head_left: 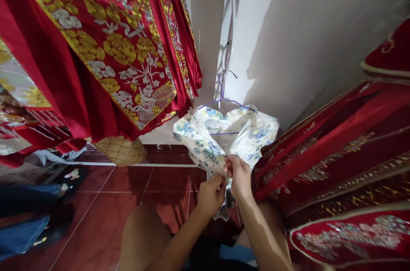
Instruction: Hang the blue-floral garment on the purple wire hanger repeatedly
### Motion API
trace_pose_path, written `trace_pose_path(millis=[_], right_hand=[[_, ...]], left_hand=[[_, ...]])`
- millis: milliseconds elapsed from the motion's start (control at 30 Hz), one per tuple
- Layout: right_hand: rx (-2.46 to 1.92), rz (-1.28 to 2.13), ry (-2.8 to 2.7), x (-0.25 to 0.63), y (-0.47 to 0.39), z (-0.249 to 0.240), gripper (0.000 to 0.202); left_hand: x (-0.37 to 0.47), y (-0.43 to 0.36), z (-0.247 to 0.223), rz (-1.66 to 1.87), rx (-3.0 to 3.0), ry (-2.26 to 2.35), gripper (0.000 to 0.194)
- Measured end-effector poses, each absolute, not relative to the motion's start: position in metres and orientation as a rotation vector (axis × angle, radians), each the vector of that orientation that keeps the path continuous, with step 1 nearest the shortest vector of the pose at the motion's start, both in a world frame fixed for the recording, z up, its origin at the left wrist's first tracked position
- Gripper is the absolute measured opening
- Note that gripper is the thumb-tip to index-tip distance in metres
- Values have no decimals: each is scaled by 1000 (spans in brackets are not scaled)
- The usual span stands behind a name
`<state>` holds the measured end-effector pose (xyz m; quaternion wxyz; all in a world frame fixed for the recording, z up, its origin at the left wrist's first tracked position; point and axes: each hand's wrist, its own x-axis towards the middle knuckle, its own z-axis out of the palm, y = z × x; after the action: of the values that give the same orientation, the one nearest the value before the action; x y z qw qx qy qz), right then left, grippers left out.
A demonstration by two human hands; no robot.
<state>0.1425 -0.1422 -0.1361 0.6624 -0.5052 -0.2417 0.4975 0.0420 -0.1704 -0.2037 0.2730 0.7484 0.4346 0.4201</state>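
A white short-sleeved garment with blue and yellow flowers (pixel 256 134) hangs by its shoulders on a purple wire hanger (pixel 221 87). Its neckline opens in a deep V. At the bottom of that V, my left hand (pixel 209 194) and my right hand (pixel 237 172) are close together, fingers pinched on the front of the garment. Whether a button or another fastening lies between the fingertips is hidden. The lower part of the garment hangs down behind my wrists.
Red gowns with gold and silver sequins (pixel 118 48) hang at the upper left. More red embroidered garments (pixel 320 168) crowd the right side. A white rail (pixel 166 164) runs low above the red tiled floor (pixel 92 215). Another person's legs in jeans (pixel 24 234) stand at the left.
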Motion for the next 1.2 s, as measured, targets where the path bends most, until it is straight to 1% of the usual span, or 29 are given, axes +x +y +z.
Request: trace_pose_path(millis=[133, 267, 367, 467, 567, 633, 733, 867, 933, 967, 1033, 1067, 1100, 1133, 1200], right_hand=[[-1101, 1047, -644, 158, -113, -97, 17], [-1103, 1085, -692, 167, -87, -65, 17], [-1082, 1114, -729, 166, -76, -52, 16], [-1069, 1136, -741, 160, -70, -44, 16], [-1049, 1142, -752, 153, -66, -37, 18], [-1018, 1127, -771, 151, -65, -32, 19], [-973, 1093, -809, 152, -65, -27, 20], [-943, 1052, -859, 157, -69, -32, 20], [-946, 1029, -884, 160, -71, -36, 20], [-951, 1014, -900, 161, -72, -37, 20], [-956, 980, -942, 162, -73, -40, 21], [-950, 964, -967, 163, -73, -41, 21], [-940, 950, -991, 163, -73, -42, 22], [-932, 936, -1007, 163, -73, -43, 22], [-933, 905, -1028, 163, -72, -46, 22]], left_hand=[[48, -166, -195, 874, 2265, 1194, 16], [46, -159, -181, 554, 2461, 1258, 18], [40, -154, -168, 287, 2543, 1308, 22], [35, -152, -158, 72, 2601, 1334, 31], [32, -152, -154, -47, 2629, 1347, 36], [30, -151, -156, -68, 2635, 1336, 35], [27, -144, -159, 55, 2609, 1310, 31], [21, -126, -146, 370, 2525, 1294, 14], [20, -113, -126, 662, 2476, 1285, 12], [20, -106, -113, 849, 2436, 1278, 14], [21, -90, -83, 1217, 2329, 1243, 26], [22, -82, -68, 1337, 2309, 1203, 33], [23, -74, -54, 1399, 2329, 1157, 37], [25, -67, -43, 1408, 2392, 1109, 33], [28, -56, -29, 1392, 2515, 1043, 20]])
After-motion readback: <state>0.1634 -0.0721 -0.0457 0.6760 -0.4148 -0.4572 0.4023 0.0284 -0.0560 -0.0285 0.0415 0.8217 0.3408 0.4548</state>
